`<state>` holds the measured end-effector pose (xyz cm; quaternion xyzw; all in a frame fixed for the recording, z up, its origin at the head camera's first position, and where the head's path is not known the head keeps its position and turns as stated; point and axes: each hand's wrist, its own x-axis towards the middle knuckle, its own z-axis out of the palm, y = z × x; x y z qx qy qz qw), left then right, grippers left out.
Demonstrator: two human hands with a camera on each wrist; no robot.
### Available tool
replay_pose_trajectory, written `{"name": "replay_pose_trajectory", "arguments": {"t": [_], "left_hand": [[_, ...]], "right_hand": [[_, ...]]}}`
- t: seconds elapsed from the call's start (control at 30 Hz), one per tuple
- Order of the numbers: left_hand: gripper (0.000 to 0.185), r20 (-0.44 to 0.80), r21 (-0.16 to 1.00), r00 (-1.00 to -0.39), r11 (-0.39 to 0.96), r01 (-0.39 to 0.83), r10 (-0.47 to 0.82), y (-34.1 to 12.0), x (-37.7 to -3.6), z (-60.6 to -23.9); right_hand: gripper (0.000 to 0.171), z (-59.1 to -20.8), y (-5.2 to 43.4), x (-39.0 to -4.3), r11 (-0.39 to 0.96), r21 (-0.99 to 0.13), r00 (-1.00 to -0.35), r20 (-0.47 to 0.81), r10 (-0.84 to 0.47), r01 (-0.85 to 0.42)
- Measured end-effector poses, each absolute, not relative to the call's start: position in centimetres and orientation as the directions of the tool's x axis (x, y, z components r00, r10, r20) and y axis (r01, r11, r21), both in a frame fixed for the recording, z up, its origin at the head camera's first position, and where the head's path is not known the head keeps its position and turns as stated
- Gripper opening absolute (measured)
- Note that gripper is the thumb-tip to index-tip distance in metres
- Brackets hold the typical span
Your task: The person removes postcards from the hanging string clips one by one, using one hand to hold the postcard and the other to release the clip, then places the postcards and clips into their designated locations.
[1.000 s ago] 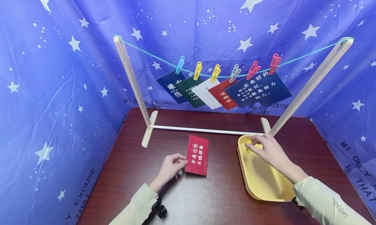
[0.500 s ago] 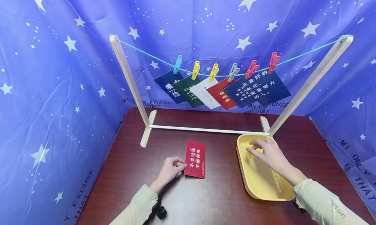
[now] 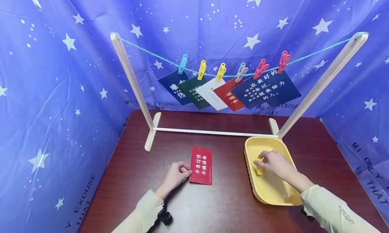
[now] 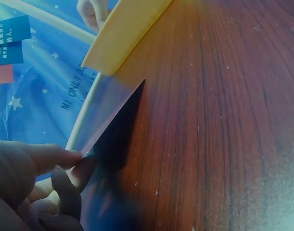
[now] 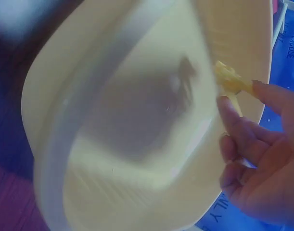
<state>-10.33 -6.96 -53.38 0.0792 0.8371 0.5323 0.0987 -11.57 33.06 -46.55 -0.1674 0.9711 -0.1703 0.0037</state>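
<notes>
My left hand [image 3: 174, 179] pinches a red card [image 3: 201, 165] with white writing at its left edge. In the left wrist view the card [image 4: 121, 132] shows nearly edge-on, tilted above the table, its underside dark. Over on the right, my right hand [image 3: 278, 163] holds a yellow clothespin [image 3: 258, 167] between thumb and fingertips, inside the outline of the yellow basin [image 3: 248, 148]. The right wrist view has the clothespin [image 5: 228, 79] pinched close by the basin's side wall, with the other fingers curled beneath.
Behind stands a wooden rack [image 3: 132, 81] with a sagging turquoise cord [image 3: 322, 54]. Several cards hang there from coloured clothespins, among them a white card [image 3: 212, 95] and a green card [image 3: 196, 93]. A white crossbar [image 3: 200, 131] runs low across the brown table [image 3: 225, 209].
My right hand has moved toward me over the basin, carrying the yellow clothespin. My left hand and the red card have shifted slightly left and nearer.
</notes>
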Motion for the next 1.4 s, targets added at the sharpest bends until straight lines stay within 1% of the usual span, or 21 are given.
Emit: {"name": "replay_pose_trajectory", "arguments": {"t": [0.27,0.43,0.67,0.97,1.13,1.3,1.4], "left_hand": [[0.011,-0.090,0.841,-0.971,0.540,0.045,0.221,-7.0,-10.0,-53.0],[0.012,-0.096,0.819,-0.970,0.571,0.052,0.225,-7.1,-9.9,-53.1],[0.013,-0.104,0.820,-0.969,0.571,0.044,0.224,-7.1,-9.9,-53.4],[0.013,-0.090,0.793,-0.972,0.607,0.063,0.219,-7.1,-10.0,-53.3],[0.014,-0.105,0.776,-0.971,0.629,0.057,0.217,-7.1,-10.1,-53.3],[0.014,-0.102,0.773,-0.968,0.631,0.068,0.228,-7.1,-10.2,-53.4],[0.013,-0.117,0.791,-0.965,0.610,0.053,0.235,-7.2,-10.1,-53.2]], "right_hand": [[0.022,-46.5,32.6,-10.9,0.887,-0.354,-0.928,-0.113,-0.354,-0.295],[0.020,-46.9,32.5,-10.1,0.893,-0.359,-0.928,-0.149,-0.342,-0.272],[0.020,-47.3,32.1,-9.4,0.912,-0.342,-0.930,-0.201,-0.307,-0.227],[0.025,-47.5,31.6,-8.9,0.935,-0.285,-0.938,-0.208,-0.277,-0.212],[0.027,-47.6,31.4,-8.8,0.946,-0.239,-0.941,-0.204,-0.269,-0.219],[0.027,-47.5,31.2,-8.7,0.950,-0.223,-0.941,-0.210,-0.267,-0.219],[0.027,-47.5,31.1,-8.7,0.951,-0.218,-0.940,-0.212,-0.266,-0.220]]}}
